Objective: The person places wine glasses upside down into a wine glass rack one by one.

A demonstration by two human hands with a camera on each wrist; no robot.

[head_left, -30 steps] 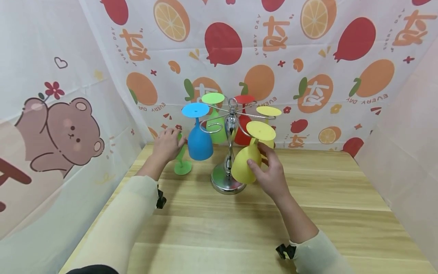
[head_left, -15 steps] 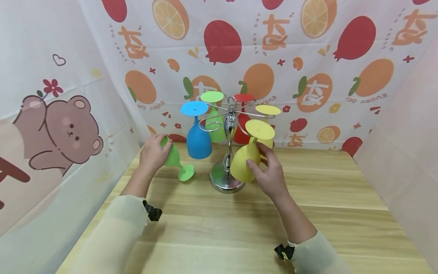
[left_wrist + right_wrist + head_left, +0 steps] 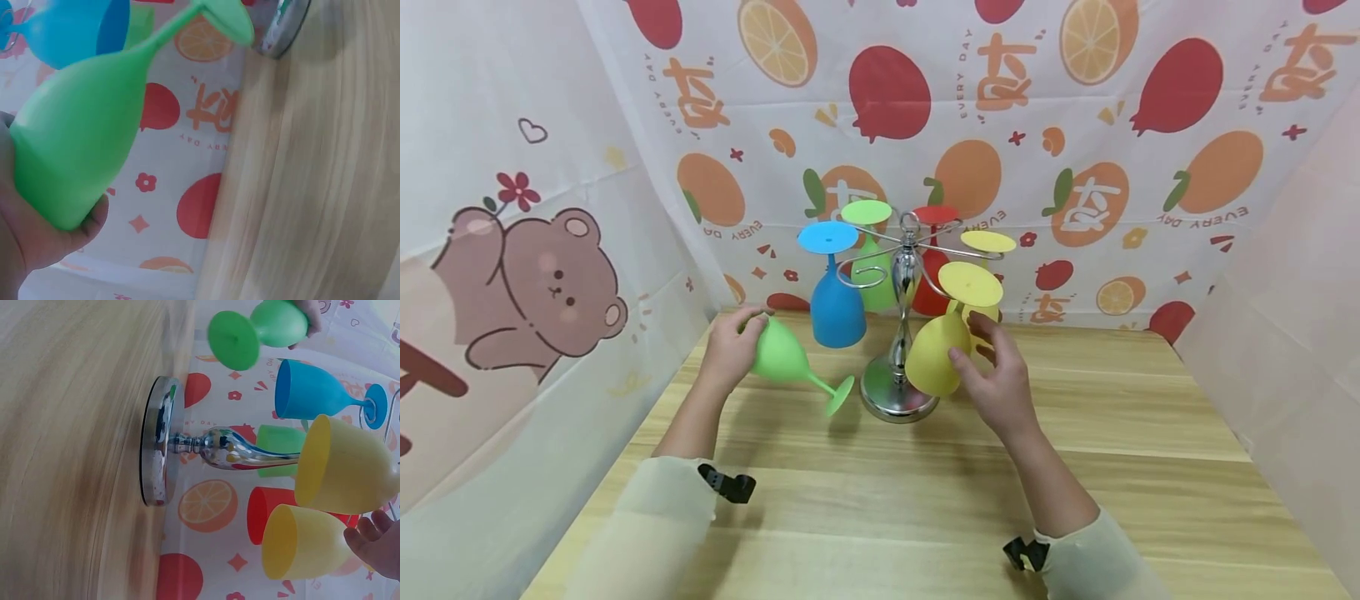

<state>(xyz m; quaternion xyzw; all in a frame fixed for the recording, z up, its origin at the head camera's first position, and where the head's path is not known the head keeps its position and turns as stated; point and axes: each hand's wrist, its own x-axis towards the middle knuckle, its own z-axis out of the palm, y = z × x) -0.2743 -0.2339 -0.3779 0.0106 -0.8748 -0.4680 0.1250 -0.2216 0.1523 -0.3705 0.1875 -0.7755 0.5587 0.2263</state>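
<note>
My left hand (image 3: 730, 347) holds a green plastic wine glass (image 3: 778, 354) by the rim end of its bowl. The glass is tilted, its foot pointing down and right, and in the left wrist view the thumb curls over the rim. My right hand (image 3: 1000, 375) is beside a yellow wine glass (image 3: 936, 358) that hangs upside down from the chrome rack (image 3: 901, 387); its fingers are loosely bent and parted, with the thumb tip at the bowl. In the right wrist view the fingertips (image 3: 356, 537) lie just beside that bowl.
Also hanging upside down on the rack are a blue glass (image 3: 838, 312), another green glass (image 3: 874, 279), a red glass (image 3: 931, 279) and a second yellow glass (image 3: 303, 544). A bare wire loop (image 3: 863, 282) faces front. The wooden table (image 3: 880, 500) meets a fruit-print cloth behind.
My left hand has drawn the green glass leftward and toward me, lifting and tilting it so its foot swings right. My right hand's fingers have loosened from the yellow glass, which hangs in place.
</note>
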